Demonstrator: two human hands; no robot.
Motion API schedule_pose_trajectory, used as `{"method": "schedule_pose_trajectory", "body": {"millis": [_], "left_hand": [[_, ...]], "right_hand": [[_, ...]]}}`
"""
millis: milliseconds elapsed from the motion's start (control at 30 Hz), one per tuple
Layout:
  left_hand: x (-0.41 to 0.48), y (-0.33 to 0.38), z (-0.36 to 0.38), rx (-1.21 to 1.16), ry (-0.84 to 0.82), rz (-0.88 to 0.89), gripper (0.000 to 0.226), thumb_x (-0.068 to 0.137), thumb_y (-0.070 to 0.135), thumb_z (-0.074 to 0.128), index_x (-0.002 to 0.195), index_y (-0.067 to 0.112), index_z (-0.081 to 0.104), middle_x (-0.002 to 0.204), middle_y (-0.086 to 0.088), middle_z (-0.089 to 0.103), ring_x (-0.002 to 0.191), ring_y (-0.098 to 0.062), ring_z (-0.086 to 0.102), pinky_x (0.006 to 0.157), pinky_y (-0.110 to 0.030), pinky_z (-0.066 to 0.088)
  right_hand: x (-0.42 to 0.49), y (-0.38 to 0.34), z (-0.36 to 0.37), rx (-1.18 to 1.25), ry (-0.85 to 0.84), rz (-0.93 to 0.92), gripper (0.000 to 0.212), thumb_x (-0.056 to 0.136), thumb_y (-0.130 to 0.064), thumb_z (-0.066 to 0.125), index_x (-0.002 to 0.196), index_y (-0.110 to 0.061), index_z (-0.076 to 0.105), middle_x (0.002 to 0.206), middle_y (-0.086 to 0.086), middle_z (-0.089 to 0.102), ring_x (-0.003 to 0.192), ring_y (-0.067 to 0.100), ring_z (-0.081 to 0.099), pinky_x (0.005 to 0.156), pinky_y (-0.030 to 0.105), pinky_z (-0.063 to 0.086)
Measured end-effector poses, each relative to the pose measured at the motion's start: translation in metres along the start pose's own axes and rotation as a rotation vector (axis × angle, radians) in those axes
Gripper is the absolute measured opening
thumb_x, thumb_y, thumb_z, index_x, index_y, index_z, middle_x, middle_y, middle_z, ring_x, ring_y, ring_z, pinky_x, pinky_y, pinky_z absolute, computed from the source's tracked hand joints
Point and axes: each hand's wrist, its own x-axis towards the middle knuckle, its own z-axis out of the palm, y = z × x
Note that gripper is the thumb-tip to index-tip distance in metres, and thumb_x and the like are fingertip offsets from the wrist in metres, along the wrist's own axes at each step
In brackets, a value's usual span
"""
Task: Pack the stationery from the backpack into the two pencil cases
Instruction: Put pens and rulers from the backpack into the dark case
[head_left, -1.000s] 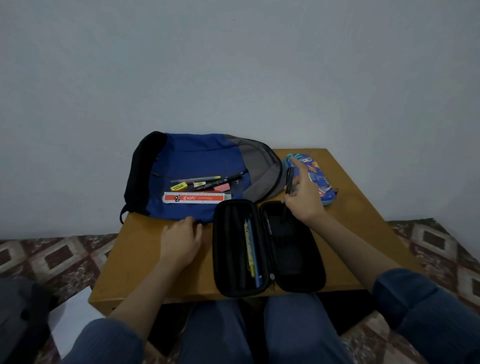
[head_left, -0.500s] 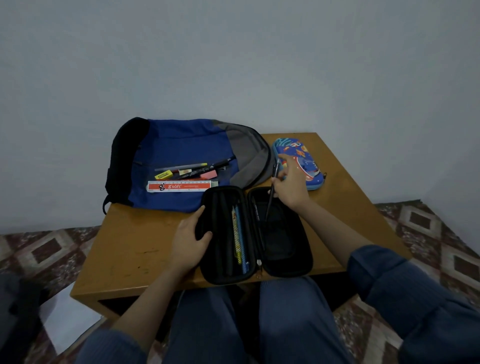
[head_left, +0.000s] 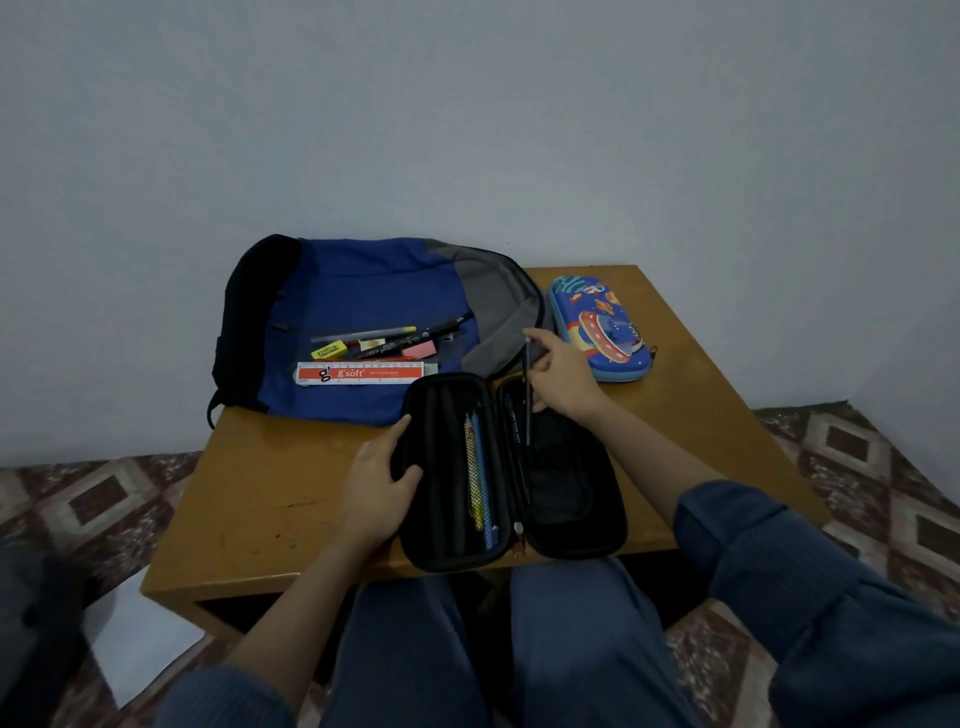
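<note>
A black pencil case lies open at the near edge of the table, its two halves spread flat side by side. The left hand holds its left half, thumb curled over the rim and fingers along the outer wall, so that grip is closed on the case. The right hand is above the far end of the right half. Its grip pinches a thin dark pen near the top, and the pen points down into that half.

In the left half a yellow patterned pencil and a blue pencil lie side by side, lengthwise.

A blue and grey backpack lies flat at the far left of the table, against the wall. More stationery rests on its front:
- a white and red ruler nearest
- a yellow eraser and a pink eraser just behind it
- a grey pen with a yellow tip and some dark pens

A closed blue patterned pencil case lies at the far right, just beside the backpack and beyond the right hand.
</note>
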Motion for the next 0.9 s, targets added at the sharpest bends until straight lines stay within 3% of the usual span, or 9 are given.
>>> {"method": "schedule_pose_trajectory", "body": {"millis": [133, 267, 433, 567, 733, 900], "left_hand": [[-0.001, 0.003, -0.001, 0.012, -0.004, -0.02, 0.059, 0.091, 0.016, 0.053, 0.144, 0.026, 0.031, 0.137, -0.005, 0.045, 0.129, -0.018, 0.037, 0.104, -0.032, 0.031], [-0.001, 0.002, 0.0, 0.012, -0.01, -0.024, 0.059, 0.091, 0.017, 0.052, 0.145, 0.027, 0.031, 0.137, -0.006, 0.045, 0.128, -0.019, 0.039, 0.104, -0.033, 0.032], [-0.001, 0.002, -0.001, 0.017, -0.013, -0.026, 0.059, 0.091, 0.017, 0.052, 0.145, 0.027, 0.03, 0.138, -0.006, 0.044, 0.129, -0.019, 0.038, 0.106, -0.034, 0.031], [-0.001, 0.002, 0.0, 0.002, -0.011, -0.032, 0.059, 0.091, 0.017, 0.053, 0.144, 0.027, 0.03, 0.137, -0.005, 0.044, 0.129, -0.018, 0.038, 0.107, -0.035, 0.031], [-0.001, 0.002, 0.0, -0.008, -0.006, -0.022, 0.059, 0.09, 0.016, 0.053, 0.144, 0.027, 0.032, 0.136, -0.005, 0.046, 0.128, -0.018, 0.039, 0.106, -0.033, 0.032], [-0.001, 0.002, 0.0, -0.016, -0.005, -0.018, 0.059, 0.089, 0.015, 0.054, 0.144, 0.026, 0.033, 0.135, -0.005, 0.047, 0.127, -0.017, 0.039, 0.105, -0.03, 0.032]], "right_hand": [[-0.003, -0.006, 0.004, -0.051, -0.104, 0.078, 0.059, 0.086, 0.012, 0.044, 0.138, -0.016, 0.041, 0.09, 0.005, 0.053, 0.062, 0.022, 0.058, 0.047, 0.031, 0.057], [-0.006, -0.001, 0.013, -0.101, -0.234, 0.175, 0.055, 0.087, 0.01, 0.042, 0.137, -0.011, 0.043, 0.116, 0.021, 0.059, 0.072, 0.034, 0.066, 0.063, 0.041, 0.06], [-0.006, 0.009, 0.013, -0.12, -0.254, 0.191, 0.052, 0.086, 0.01, 0.048, 0.134, -0.008, 0.048, 0.114, 0.021, 0.061, 0.075, 0.03, 0.065, 0.063, 0.031, 0.058], [-0.008, 0.014, 0.01, -0.059, -0.256, 0.214, 0.046, 0.088, 0.008, 0.048, 0.131, -0.007, 0.05, 0.099, 0.019, 0.063, 0.062, 0.022, 0.06, 0.054, 0.023, 0.055], [-0.012, 0.014, 0.009, -0.036, -0.215, 0.221, 0.034, 0.085, 0.007, 0.057, 0.117, -0.006, 0.058, 0.076, 0.011, 0.058, 0.056, 0.019, 0.055, 0.045, 0.019, 0.052], [-0.012, 0.013, 0.006, -0.045, -0.18, 0.201, 0.025, 0.082, 0.005, 0.06, 0.104, -0.005, 0.059, 0.068, 0.008, 0.055, 0.053, 0.015, 0.049, 0.044, 0.019, 0.045]]}}
